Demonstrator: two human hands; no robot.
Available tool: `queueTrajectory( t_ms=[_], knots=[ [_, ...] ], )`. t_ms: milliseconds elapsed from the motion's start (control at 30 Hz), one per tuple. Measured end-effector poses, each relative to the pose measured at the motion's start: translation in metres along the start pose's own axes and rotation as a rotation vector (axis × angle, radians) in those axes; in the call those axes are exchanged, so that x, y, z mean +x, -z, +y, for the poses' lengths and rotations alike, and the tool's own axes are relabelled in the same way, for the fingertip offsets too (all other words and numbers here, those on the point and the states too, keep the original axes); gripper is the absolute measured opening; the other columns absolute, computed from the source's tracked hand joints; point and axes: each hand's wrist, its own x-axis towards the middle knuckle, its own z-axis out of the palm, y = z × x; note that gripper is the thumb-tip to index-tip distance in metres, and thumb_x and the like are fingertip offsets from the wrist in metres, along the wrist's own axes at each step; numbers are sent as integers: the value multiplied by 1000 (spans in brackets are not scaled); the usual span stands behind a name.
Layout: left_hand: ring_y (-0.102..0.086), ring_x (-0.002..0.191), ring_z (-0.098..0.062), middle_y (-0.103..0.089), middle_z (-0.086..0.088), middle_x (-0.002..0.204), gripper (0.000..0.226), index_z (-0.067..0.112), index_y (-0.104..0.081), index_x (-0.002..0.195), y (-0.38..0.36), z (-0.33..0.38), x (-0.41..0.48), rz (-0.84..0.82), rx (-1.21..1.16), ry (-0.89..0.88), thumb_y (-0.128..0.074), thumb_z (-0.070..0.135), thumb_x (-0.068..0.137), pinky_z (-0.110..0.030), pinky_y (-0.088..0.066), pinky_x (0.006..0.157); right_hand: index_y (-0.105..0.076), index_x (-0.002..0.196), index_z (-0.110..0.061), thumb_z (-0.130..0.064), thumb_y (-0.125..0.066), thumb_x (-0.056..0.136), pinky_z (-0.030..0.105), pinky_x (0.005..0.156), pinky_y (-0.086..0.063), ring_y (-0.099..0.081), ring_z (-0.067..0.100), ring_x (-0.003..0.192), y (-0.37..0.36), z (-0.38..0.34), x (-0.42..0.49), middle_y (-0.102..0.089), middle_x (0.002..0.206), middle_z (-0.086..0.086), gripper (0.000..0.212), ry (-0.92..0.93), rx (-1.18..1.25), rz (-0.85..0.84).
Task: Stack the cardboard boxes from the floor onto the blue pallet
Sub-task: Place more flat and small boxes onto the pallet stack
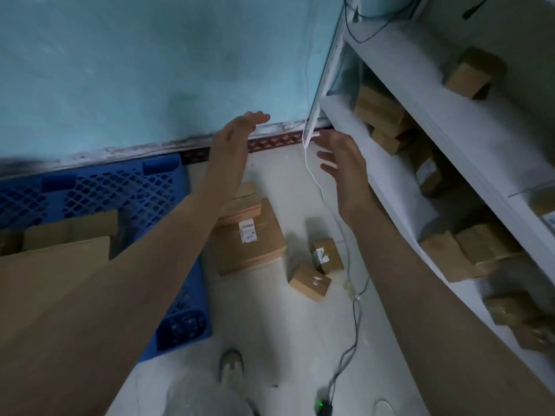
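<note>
Pale floor [270, 325] bears brown cardboard boxes [249, 244] (white labels) beside blue pallet [99, 187] — left hand [237, 139], right hand [342, 157] both spread, empty.

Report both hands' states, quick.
Left hand: open, fingers straight, holding nothing.
Right hand: open, fingers spread, holding nothing.

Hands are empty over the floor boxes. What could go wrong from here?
1. A cable trails beside a small box; a foot could snag it.
2. A smaller box sits on the large box; lifted together, it may slide off.
3. The right hand looks close to the shelf edge and might knock it.
</note>
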Motion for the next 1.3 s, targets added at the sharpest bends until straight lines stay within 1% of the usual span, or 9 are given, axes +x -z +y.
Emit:
queueTrajectory(
  t_ms=[267, 433, 567, 700, 833, 967, 1133, 1233, 1300],
  knots=[
    [-49, 125, -11, -57, -1, 134, 39, 16, -64, 121, -64, -208, 29, -92, 82, 278, -32, 22, 100, -34, -33, 111, -63, 114, -25, -33, -50, 98, 33, 102, -43, -57, 20, 117, 52, 181, 55, -62, 126, 4, 22, -283, -139, -6],
    [-56, 108, -4, -58, 4, 126, 28, 24, -62, 115, -96, -394, -4, -39, -1, 530, -38, 24, 100, -13, -44, 90, -62, 121, -14, -28, -55, 96, 9, 74, -46, -59, 5, 97, 79, 351, 76, -63, 110, -5, 30, -470, -221, -61],
    [-52, 121, -18, -60, 3, 124, 29, 21, -60, 120, -123, -549, -50, 71, -25, 749, -38, 27, 102, -34, -39, 105, -61, 123, -8, -25, -56, 96, 23, 89, -42, -55, 9, 99, 99, 498, 90, -60, 107, -4, 33, -537, -337, -116],
    [-52, 85, -2, -55, 15, 96, 25, 25, -54, 119, -155, -669, -83, 166, -206, 916, -36, 27, 102, -16, -44, 77, -56, 132, -11, -32, -57, 96, 1, 78, -38, -53, 5, 111, 115, 625, 100, -58, 127, -4, 42, -557, -442, -250],
    [-46, 120, -11, -51, 16, 117, 20, 30, -48, 115, -189, -762, -99, 126, -279, 1012, -31, 33, 103, -34, -31, 108, -48, 139, -26, -52, -55, 90, 23, 99, -36, -45, 16, 132, 135, 728, 106, -47, 145, -3, 56, -550, -582, -439],
    [-41, 124, -19, -38, 5, 138, 50, 27, -26, 147, -212, -814, -99, 167, -313, 1143, -33, 44, 100, -38, -36, 100, -34, 148, -29, -58, -53, 89, 29, 95, -32, -36, 21, 138, 147, 784, 112, -33, 156, 2, 68, -635, -632, -465],
    [-49, 117, -14, -47, 13, 130, 53, 41, -22, 144, -223, -814, -86, 98, -460, 1151, -35, 56, 96, -42, -47, 89, -39, 144, -18, -49, -53, 93, 12, 66, -46, -55, 16, 111, 138, 789, 112, -50, 139, 10, 61, -795, -486, -498],
    [-59, 98, 1, -56, 20, 117, 49, 48, -25, 139, -216, -793, -78, 74, -452, 1076, -44, 53, 94, -34, -55, 69, -34, 146, -22, -39, -56, 95, 25, 79, -55, -60, 18, 108, 129, 768, 107, -54, 133, 7, 59, -828, -429, -514],
    [-58, 92, 6, -56, 20, 116, 57, 49, -25, 140, -208, -771, -74, 68, -418, 1047, -55, 45, 92, -28, -53, 64, -34, 146, -19, -24, -59, 95, 16, 68, -55, -65, 9, 96, 120, 744, 106, -57, 125, 7, 57, -813, -391, -473]
  ],
)
